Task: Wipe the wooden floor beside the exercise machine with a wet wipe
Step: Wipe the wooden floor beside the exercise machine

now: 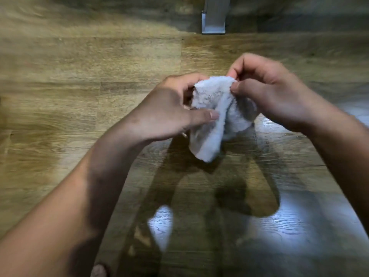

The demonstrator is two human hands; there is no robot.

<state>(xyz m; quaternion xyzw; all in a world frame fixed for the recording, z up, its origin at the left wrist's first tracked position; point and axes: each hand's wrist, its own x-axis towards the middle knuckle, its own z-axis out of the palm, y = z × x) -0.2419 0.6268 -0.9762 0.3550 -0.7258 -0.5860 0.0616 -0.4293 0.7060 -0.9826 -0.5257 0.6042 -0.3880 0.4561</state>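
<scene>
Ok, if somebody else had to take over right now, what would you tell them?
Left hand: grip shut on the wipe, near its middle.
Right hand: grip pinching the wipe's top edge.
The wipe is bunched and held above the floor, not touching it. The metal leg stands further ahead.
Done: nearby boards look shiny, maybe wet.
Left: spread or fold the wipe, then wipe beside the leg.

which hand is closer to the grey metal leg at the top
Right. The right hand pinches the wipe just below and right of the metal leg. The left hand sits lower and further left, also gripping the wipe.
</scene>
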